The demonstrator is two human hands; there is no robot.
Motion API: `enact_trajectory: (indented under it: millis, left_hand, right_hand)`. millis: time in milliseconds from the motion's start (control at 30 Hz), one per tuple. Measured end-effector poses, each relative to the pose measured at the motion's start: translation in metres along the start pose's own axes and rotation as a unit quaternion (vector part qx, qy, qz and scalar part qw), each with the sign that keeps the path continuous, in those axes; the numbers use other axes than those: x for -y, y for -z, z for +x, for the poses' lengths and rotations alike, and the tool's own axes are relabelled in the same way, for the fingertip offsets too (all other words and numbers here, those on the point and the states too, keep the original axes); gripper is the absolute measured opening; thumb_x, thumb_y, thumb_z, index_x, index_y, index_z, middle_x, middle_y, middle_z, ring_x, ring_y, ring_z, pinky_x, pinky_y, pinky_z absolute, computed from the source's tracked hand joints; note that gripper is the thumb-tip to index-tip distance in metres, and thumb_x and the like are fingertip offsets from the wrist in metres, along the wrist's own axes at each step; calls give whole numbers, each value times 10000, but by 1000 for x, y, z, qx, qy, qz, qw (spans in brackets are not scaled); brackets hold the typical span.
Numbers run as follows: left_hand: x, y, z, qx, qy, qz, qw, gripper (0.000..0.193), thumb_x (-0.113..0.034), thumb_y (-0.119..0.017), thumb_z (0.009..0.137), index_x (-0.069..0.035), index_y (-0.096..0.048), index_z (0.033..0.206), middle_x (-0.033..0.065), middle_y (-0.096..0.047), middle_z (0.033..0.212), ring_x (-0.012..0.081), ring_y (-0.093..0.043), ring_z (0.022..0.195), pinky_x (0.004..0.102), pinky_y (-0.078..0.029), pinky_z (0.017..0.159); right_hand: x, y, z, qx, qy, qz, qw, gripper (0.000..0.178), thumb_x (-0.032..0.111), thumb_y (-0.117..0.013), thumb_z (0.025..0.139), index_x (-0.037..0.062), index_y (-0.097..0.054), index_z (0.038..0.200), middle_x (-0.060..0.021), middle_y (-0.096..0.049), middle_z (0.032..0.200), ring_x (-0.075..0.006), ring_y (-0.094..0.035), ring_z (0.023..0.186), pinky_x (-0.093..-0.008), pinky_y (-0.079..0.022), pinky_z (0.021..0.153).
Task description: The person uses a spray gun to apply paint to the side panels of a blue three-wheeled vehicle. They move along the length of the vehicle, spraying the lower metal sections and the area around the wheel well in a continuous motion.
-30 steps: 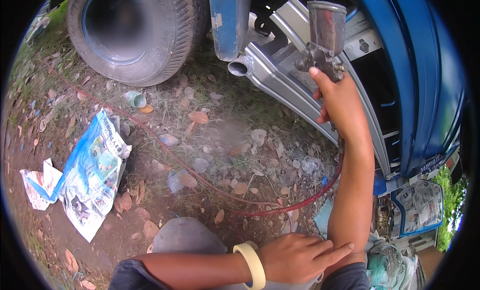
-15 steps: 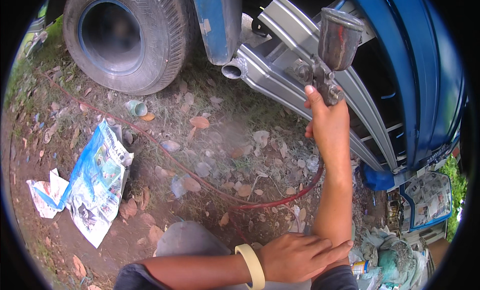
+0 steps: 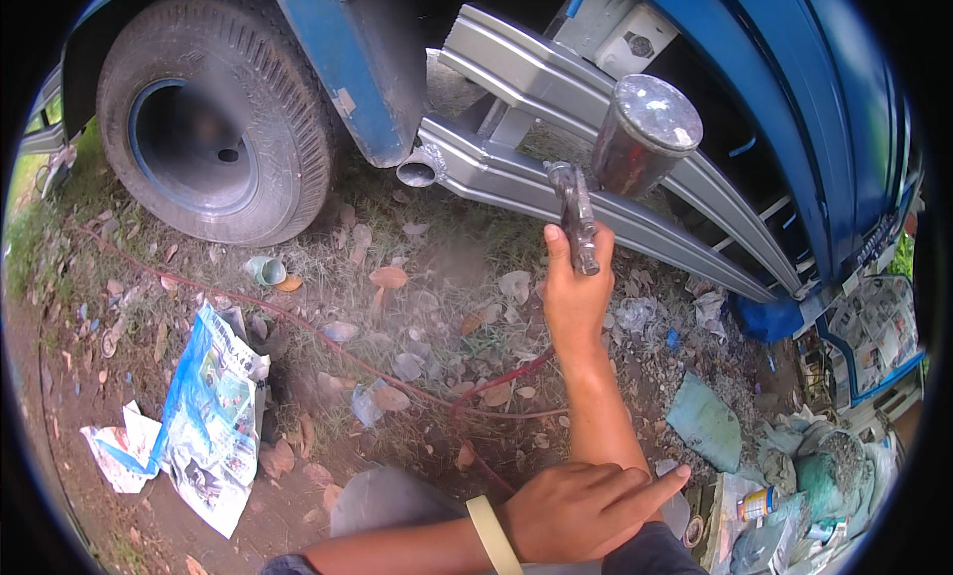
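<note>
My right hand (image 3: 579, 297) is closed round a spray gun (image 3: 573, 213), the thumb up along its back. On the gun sits a metal paint cup (image 3: 643, 143) with a silver-smeared lid. Beyond it run two ribbed silver bumper rails, an upper rail (image 3: 531, 69) and a lower rail (image 3: 511, 173) with an open pipe end at its left. My left hand (image 3: 566, 511) lies across my right forearm, index finger stretched out, the other fingers partly bent. A pale yellow ring like a tape roll (image 3: 493, 537) circles my left wrist. The gun's trigger is hidden.
A large truck tyre (image 3: 283, 148) and a blue panel (image 3: 342, 64) stand at upper left. The red hose (image 3: 506, 377) crosses the leafy ground. Blue-stained newspaper (image 3: 213, 416) lies left, a small cup (image 3: 266, 270) above it. Bags and debris (image 3: 829, 476) fill the lower right.
The spray gun and my right hand have shifted left and lower in the picture, and the gun has turned. The view has moved too. My left hand stays across the right forearm.
</note>
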State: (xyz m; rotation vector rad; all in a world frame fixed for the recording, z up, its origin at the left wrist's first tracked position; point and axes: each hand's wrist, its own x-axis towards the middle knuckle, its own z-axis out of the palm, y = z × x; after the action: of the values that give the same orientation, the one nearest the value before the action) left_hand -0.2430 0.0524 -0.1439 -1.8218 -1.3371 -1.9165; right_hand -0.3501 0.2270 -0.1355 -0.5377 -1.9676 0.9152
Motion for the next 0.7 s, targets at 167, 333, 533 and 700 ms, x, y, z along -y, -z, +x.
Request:
enact_trajectory:
  millis: [167,333,533,700]
  left_hand:
    - [2,-3,0,22,0,2,1000,621,-135,-782,885,-47,-586,1468,22,-692,884,159,-679,671,295,-574,609]
    - [-3,0,-3,32,15,7,999,591,-119,-768,892,-46,-595,1453,36,-701,910,170,-692,688,300,-573,612]
    - [-10,0,2,11,-1,-11,1000,585,-98,-762,889,-44,-597,1448,53,-713,937,193,-703,700,306,-575,617]
    - [-10,7,-4,-4,-3,-10,1000,570,-86,-769,876,-42,-613,1423,57,-727,947,201,-716,717,308,-575,608]
  right_hand:
    - [-12,-5,4,-8,-20,15,1000,481,386,-713,1022,26,-541,1290,-174,-718,979,-274,-694,889,-418,-533,849]
    - [18,9,-14,28,-46,18,998,455,370,-723,1012,30,-560,1266,-127,-712,933,-217,-680,837,-393,-531,802]
    - [48,25,-30,-34,-19,46,998,483,376,-718,1022,13,-532,1280,-129,-712,939,-219,-684,838,-388,-532,794]
    - [72,-1,-16,1,-52,23,998,495,420,-667,1039,-2,-535,1263,-183,-721,952,-320,-700,896,-463,-521,873]
